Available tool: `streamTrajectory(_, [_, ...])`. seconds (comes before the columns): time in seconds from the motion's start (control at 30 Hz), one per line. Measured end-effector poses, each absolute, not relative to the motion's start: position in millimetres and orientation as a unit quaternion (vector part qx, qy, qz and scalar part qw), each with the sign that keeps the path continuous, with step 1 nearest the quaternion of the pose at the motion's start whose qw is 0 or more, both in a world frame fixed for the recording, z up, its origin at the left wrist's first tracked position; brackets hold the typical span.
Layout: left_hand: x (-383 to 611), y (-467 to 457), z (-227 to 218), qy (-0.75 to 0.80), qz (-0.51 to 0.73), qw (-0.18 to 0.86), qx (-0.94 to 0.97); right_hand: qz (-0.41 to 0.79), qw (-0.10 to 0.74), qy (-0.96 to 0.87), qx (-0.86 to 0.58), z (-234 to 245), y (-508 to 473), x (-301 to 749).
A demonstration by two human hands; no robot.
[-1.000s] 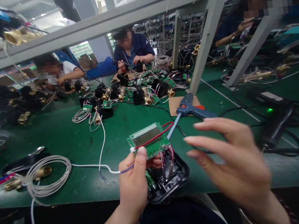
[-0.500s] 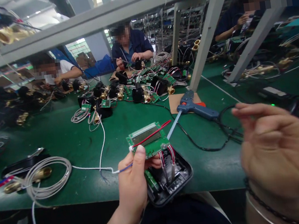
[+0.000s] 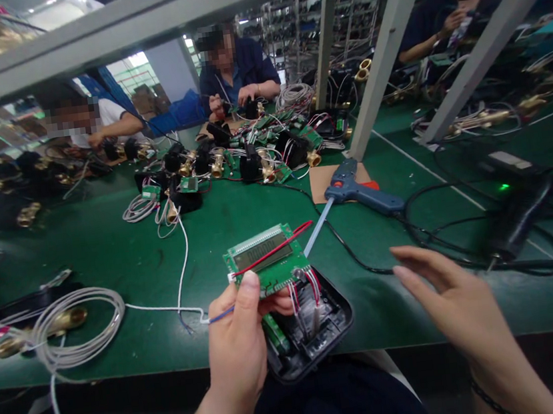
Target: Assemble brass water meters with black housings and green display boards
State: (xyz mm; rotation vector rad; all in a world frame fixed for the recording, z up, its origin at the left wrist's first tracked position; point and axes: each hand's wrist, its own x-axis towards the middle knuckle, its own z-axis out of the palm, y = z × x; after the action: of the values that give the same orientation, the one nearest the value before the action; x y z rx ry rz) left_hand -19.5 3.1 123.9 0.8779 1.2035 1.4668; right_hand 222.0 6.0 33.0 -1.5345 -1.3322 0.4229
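Observation:
My left hand [image 3: 236, 333] is closed on a green circuit board [image 3: 269, 272], thumb on its front edge and fingers beneath. Digits show on the board's grey display, and a red wire crosses it. Red, black and white wires run from the board down into an open black plastic housing [image 3: 333, 317] at the table's front edge. A green cylindrical part [image 3: 275, 335] sits in the housing. My right hand [image 3: 450, 306] hovers to the right of the housing, fingers stretched out, holding nothing. A blue-and-white cable [image 3: 219, 316] passes by my left hand.
A blue glue gun [image 3: 365, 193] lies on cardboard [image 3: 320, 181]. A black-handled tool [image 3: 520, 221] and dark cables are at right. Coiled grey cable [image 3: 46, 343] lies left by a brass fitting [image 3: 72, 318]. Behind are brass-and-black assemblies [image 3: 215, 164], a metal frame post [image 3: 381, 73] and co-workers.
My right hand has moved left and its fingers have straightened, uncovering the black-handled tool. Digits now show on the display. My left hand still holds the board, with the view shifted slightly.

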Motion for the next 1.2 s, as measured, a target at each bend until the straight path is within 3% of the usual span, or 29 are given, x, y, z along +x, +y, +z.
streamTrajectory(0.2, [-19, 4, 126, 0.494, 0.617, 0.497, 0.359, 0.169, 0.491, -0.676, -0.522, 54, -10, 192])
streamTrajectory(0.8, [-23, 9, 123, 0.431, 0.549, 0.653, 0.293, 0.197, 0.513, -0.727, -0.412, 79, -15, 158])
streamTrajectory(1.0, [-22, 4, 122, 0.426, 0.555, 0.646, 0.303, 0.146, 0.539, -0.742, -0.371, 93, -18, 153])
streamTrajectory(1.2, [-20, -2, 121, 0.43, 0.588, 0.601, 0.329, 0.069, 0.476, -0.809, -0.337, 111, -18, 141])
